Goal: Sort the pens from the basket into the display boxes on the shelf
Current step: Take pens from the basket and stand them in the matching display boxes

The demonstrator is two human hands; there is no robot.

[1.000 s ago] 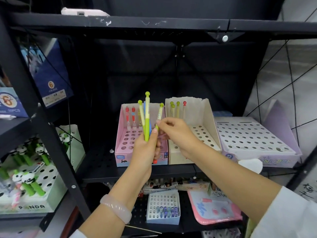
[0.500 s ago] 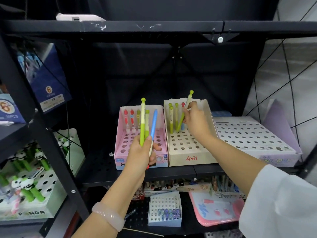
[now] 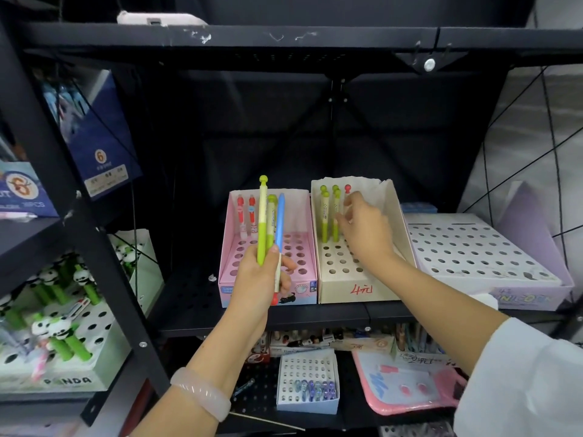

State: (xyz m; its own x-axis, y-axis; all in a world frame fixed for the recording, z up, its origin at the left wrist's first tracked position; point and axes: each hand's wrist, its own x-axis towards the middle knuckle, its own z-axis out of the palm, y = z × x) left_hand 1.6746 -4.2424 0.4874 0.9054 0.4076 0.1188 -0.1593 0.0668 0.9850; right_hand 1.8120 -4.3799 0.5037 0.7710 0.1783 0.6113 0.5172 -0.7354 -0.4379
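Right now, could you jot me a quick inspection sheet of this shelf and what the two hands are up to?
Surface: black perforated metal shelf, carrying three display boxes.
Job's things: pink cardboard display box with two red-capped pens at the back; cream cardboard display box with green pens and one red-topped pen; lilac perforated display box, no pens seen.
Hands: left hand grips a bunch of green pens and a blue pen; right hand reaches into the cream box's back rows.
Clutter: panda pen box at left; small white box below.
Cables: nothing seen.
Surroundings: pale object on the top shelf.
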